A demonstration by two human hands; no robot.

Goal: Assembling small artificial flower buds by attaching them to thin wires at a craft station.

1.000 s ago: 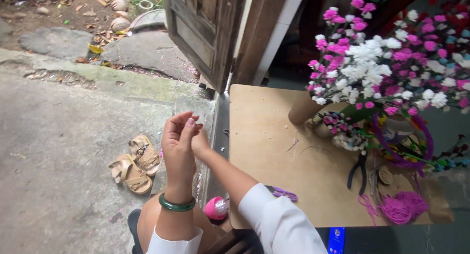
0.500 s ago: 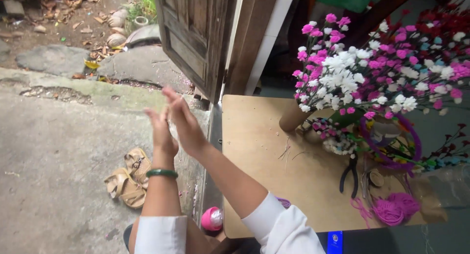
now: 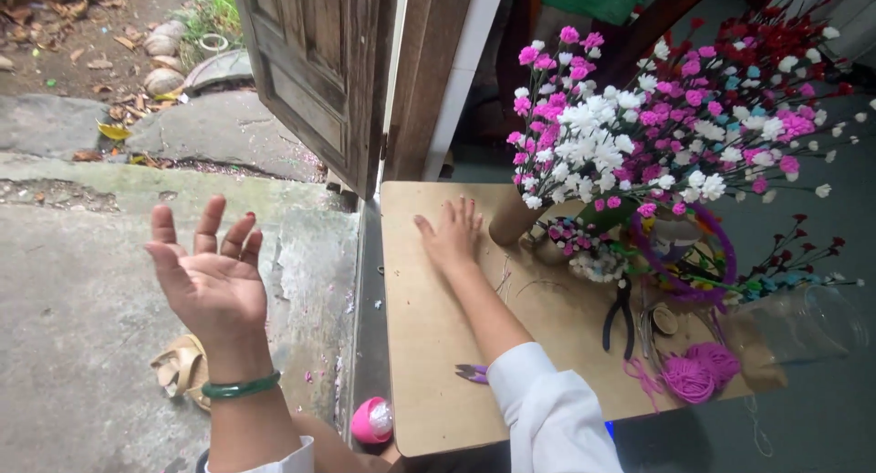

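Resting flat on table: right hand, empty; left hand raised, spread, empty.

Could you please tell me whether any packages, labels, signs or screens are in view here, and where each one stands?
None shows clearly; no package, label or sign is in view.
Possible screen: a small blue glowing patch at the near edge of the wooden table, beside the white sleeve; too small to tell what it is.
Clear plastic container: lying at the table's right end, rounded, transparent, no label visible.
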